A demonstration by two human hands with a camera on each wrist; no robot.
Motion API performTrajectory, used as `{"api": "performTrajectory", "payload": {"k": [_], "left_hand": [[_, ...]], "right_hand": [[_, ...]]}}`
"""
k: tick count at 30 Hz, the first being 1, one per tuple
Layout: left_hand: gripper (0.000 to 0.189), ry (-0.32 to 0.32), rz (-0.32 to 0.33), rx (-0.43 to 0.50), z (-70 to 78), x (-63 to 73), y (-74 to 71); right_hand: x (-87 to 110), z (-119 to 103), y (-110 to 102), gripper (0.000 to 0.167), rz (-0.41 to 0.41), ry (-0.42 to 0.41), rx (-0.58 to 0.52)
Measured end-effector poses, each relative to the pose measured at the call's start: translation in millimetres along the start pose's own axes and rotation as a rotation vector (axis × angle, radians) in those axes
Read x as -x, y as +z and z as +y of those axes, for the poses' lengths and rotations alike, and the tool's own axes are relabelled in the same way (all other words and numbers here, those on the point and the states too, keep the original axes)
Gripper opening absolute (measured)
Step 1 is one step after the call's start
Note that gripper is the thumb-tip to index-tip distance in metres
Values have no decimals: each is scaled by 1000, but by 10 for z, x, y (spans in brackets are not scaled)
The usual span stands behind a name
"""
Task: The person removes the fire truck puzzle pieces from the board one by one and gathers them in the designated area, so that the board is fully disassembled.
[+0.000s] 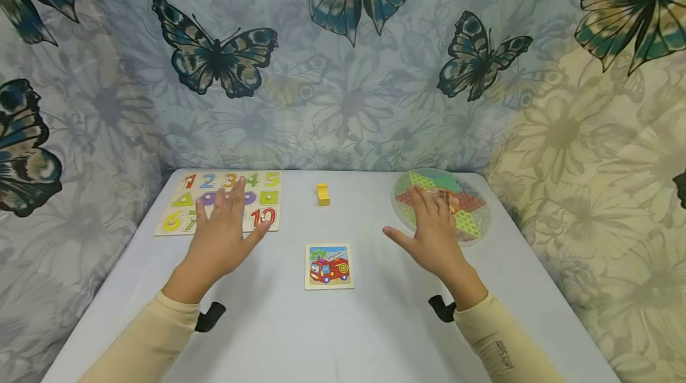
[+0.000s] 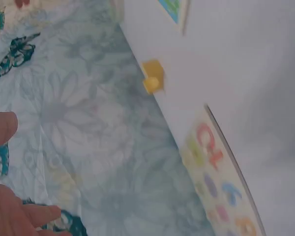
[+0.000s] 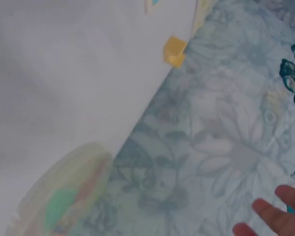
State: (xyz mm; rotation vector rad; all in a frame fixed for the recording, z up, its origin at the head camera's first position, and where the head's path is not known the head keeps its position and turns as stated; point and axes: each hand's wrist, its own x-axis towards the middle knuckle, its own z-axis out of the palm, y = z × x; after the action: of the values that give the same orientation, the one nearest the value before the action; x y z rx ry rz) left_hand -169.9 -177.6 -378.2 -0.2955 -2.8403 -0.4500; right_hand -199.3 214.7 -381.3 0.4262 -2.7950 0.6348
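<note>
- Hand state: the left hand [image 1: 220, 240] and the right hand [image 1: 436, 237] are both released, fingers spread, grasping nothing. The wrist views show the fingers clear of every item.
- Left position: in the head view, the left hand overlaps the number board [image 1: 195, 190], which lies flat at the far left of the surface [image 1: 337, 335].
- Right position: the right hand overlaps the round board [image 1: 465, 207], which lies flat at the far right.
- Centre items: the yellow block [image 1: 323, 195] stands between the boards, near the far edge. The fire-engine picture [image 1: 329, 267] lies nearer the person, between the forearms.
- Hovering: the present step appears to be hand positioning. Keep both palms raised and level, with wrists relaxed.
- Approach: for any contact, lower the fingertips vertically; a sideways sweep could shift the small block.
- Grip selection: the block probably suits a thumb-and-finger pinch at its sides. The flat picture likely requires edge contact.
- Caution: the round board's covering looks glossy and may slip; support its rim from both sides.
</note>
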Motion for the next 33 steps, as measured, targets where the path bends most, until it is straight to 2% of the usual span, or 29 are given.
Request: {"api": "performTrajectory", "payload": {"k": [2,5,9,13,18,22,27,33], "left_hand": [[90,24,8,36,139,-43,47],[73,61,-5,100,343,-106,170],[47,104,-37,179,560,-191,419],[45,128,-87,181,700,-268,691],[47,85,-193,161,767,-312,977],[48,85,-246,152,789,-310,1159],[48,83,-277,150,791,-303,1284],[52,62,-309,153,787,-284,1378]], "right_hand": [[-61,-93,39,85,24,-43,-81],[-145,-225,156,71,3,-63,-182],[-255,-363,373,62,-78,-24,-261],[-345,-433,593,55,-135,49,-252],[-414,-458,830,47,-225,123,-187],[-405,-413,964,41,-285,168,-150],[-415,-385,1023,34,-327,180,-110],[-407,-388,1078,30,-397,214,-113]]}}
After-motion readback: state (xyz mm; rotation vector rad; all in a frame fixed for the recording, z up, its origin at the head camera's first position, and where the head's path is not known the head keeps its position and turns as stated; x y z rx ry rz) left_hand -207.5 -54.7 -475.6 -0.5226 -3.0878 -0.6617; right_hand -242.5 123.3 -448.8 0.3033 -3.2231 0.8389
